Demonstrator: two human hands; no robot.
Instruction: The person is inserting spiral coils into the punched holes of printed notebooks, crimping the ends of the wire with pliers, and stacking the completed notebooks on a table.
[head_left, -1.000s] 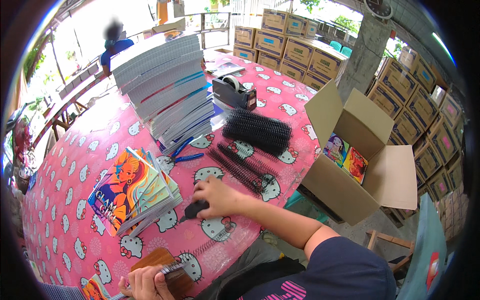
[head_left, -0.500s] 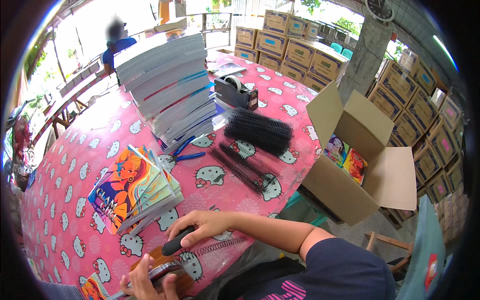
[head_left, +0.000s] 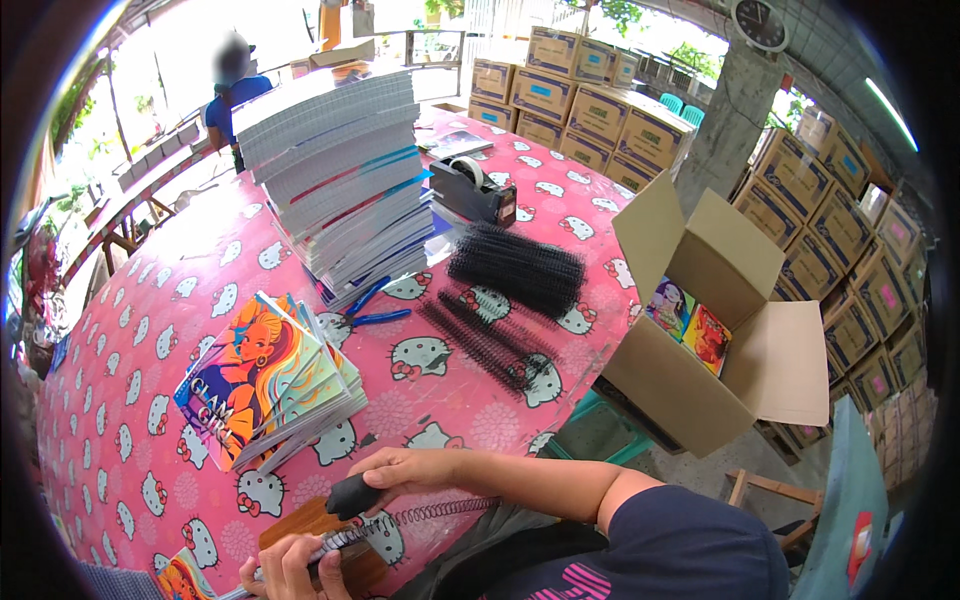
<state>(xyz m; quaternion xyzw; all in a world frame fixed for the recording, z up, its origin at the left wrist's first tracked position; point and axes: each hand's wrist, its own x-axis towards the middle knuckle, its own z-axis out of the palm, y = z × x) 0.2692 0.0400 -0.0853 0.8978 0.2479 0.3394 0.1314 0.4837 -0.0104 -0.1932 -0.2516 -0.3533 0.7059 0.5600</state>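
1. Left hand: fingers closed narrowly over the edge of a booklet, thumb opposing; presumably pinched there to steady the edge. Most of the booklet is hidden.
2. Right hand: fingers curled round a black rounded object, thumb along its near side. Its underside is hidden; contact with the coil cannot be told.
3. Dark coil: runs along the booklet's edge just beside the left fingertips, passes below the right hand, and its loose length extends rightward. Judged left free so that it can turn.
4. Wooden board: lies beneath the work, likely as a firm rest.
5. Spare coils and blue-handled cutters: beyond the right hand, probably parked within reach.
6. Bright-covered booklets: stacked beyond the left hand, well apart from its fingers.
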